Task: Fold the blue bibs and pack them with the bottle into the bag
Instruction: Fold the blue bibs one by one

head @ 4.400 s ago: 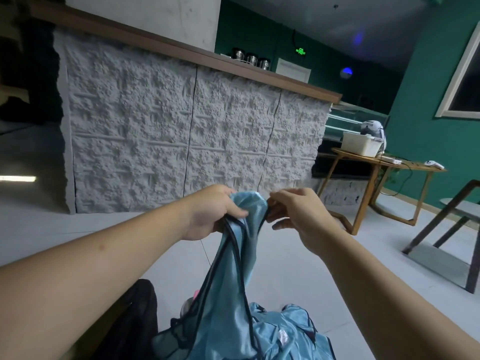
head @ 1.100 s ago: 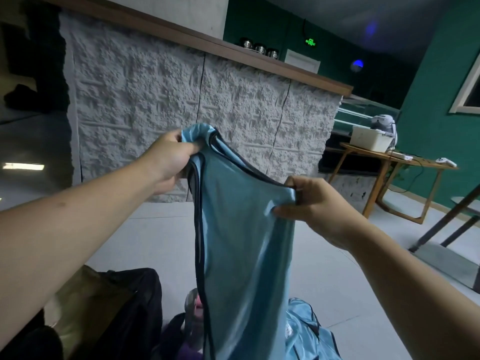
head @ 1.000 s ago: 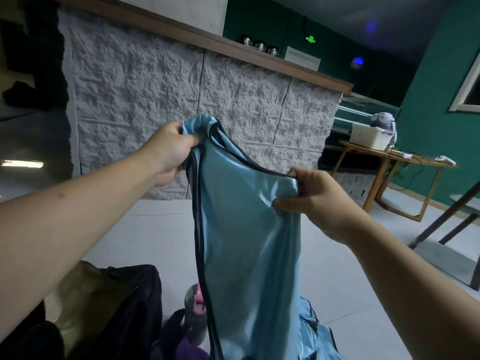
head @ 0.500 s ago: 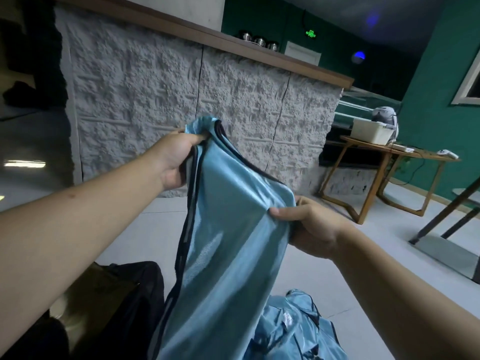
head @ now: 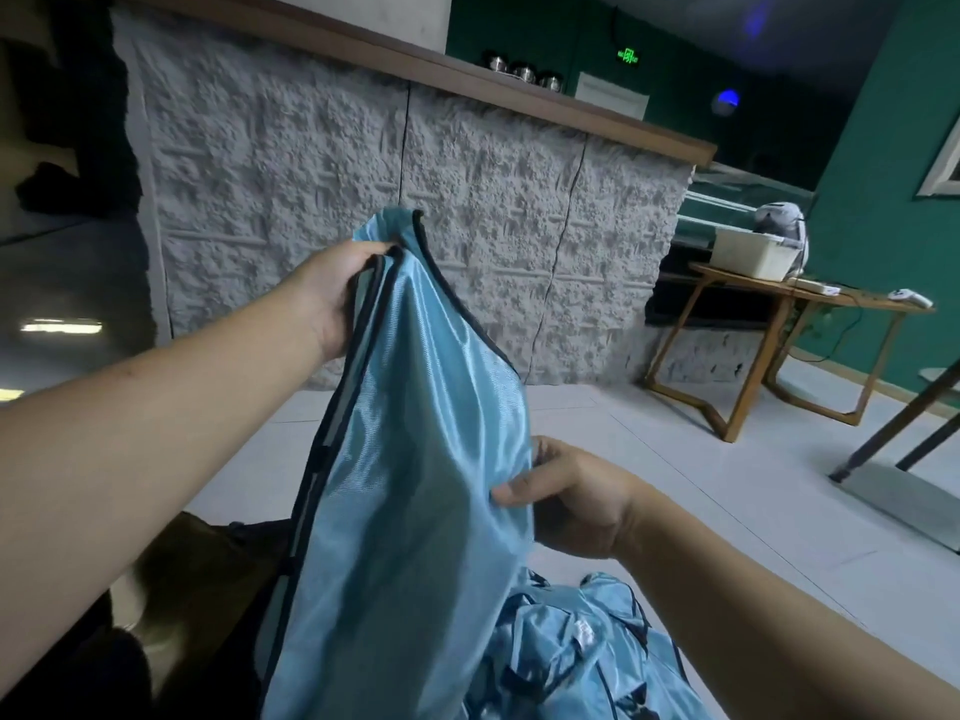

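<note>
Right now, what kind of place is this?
Probably a cafe or bar interior, not a home. A long counter with a textured stone front and wood top, metal pots on it, a green exit sign above a door, and a glass display case beside the counter point to that.

1. Both arms are bare and reach forward from the bottom of the view.
2. The left arm comes in from the left side and slants upward.
3. The left hand (head: 337,298) is held up high. Its fingers curl round the top edge of the blue bib (head: 415,459) and grip it.
4. The right arm comes in from the lower right corner.
5. The right hand (head: 576,504) is much lower than the left one. Its thumb and fingers pinch the right edge of the bib.
</note>
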`<state>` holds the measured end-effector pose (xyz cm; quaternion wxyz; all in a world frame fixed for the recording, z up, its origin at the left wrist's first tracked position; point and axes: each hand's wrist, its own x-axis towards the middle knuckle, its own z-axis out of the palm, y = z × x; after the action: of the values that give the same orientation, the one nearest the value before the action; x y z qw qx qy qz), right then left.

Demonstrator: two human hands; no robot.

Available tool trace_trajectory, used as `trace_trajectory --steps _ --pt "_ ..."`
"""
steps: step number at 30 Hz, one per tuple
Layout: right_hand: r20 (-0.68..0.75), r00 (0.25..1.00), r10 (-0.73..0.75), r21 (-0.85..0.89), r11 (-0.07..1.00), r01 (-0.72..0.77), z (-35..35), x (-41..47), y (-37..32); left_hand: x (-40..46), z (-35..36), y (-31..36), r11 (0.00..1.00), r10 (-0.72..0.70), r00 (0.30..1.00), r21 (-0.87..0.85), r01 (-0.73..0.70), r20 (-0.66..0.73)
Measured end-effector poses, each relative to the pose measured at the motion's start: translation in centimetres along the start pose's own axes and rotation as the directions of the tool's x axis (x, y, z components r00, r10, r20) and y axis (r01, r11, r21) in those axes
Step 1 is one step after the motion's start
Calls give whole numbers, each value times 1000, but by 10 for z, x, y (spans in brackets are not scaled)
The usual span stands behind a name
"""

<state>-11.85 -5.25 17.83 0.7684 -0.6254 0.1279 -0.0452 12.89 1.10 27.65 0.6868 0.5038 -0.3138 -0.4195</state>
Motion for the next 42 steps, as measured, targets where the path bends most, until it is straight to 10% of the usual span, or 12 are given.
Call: trace_trajectory --steps 9,22,31,42 --pt "-153 982 -106 254 957 143 8 -1 -31 16 -17 -21 972 -56 985 -235 17 -161" --pt "-526 818 -231 288 857 428 -6 -23 -70 -31 32 -86 915 -385 885 -16 403 261" --pt "-644 756 -118 219 918 330 -21 -22 -70 -30 34 -79 992 -113 906 -6 126 407" --pt "-607 776 -168 -98 986 137 -27 -34 -68 -18 33 -67 998 39 978 35 -47 205"
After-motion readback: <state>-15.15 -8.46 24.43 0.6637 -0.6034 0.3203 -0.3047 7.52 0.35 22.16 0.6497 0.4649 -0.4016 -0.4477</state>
